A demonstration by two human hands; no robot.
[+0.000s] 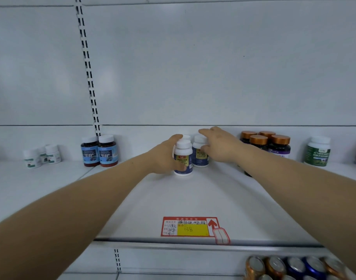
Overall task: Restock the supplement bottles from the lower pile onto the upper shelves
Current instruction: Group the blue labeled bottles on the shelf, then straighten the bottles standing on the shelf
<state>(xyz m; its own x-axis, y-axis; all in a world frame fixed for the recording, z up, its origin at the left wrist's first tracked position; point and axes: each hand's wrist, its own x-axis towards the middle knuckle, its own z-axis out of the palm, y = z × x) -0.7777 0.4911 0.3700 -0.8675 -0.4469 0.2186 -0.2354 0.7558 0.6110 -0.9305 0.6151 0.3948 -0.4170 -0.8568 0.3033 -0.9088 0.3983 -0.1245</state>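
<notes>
**Both hands at the back of the upper shelf, settling two white-capped bottles**

Cans (294,267) sit closest to me, bottom right on the lower level, and just above them the price tag (190,227) is stuck to the front lip of the shelf (132,199). Both my forearms reach past it toward the back wall.

My left hand (166,156) is wrapped round the front bottle (183,158), thumb across the label, fingers curled behind it. That bottle stands upright, long axis vertical, base on the shelf as far as I can judge. My right hand (219,146) lies over the second bottle (200,154), fingers bent loosely onto its cap and shoulder; whether it truly grips or only steadies it, I cannot tell for sure. A third white cap peeks out behind the front one.

These bottles stand dead ahead, side by side and almost touching, the left one slightly nearer me. Each has a white body, white screw cap and a dark blue label with a yellow panel.

Brown-capped jars (268,144) stand just beside my right wrist, so drawing back calls for care.
</notes>
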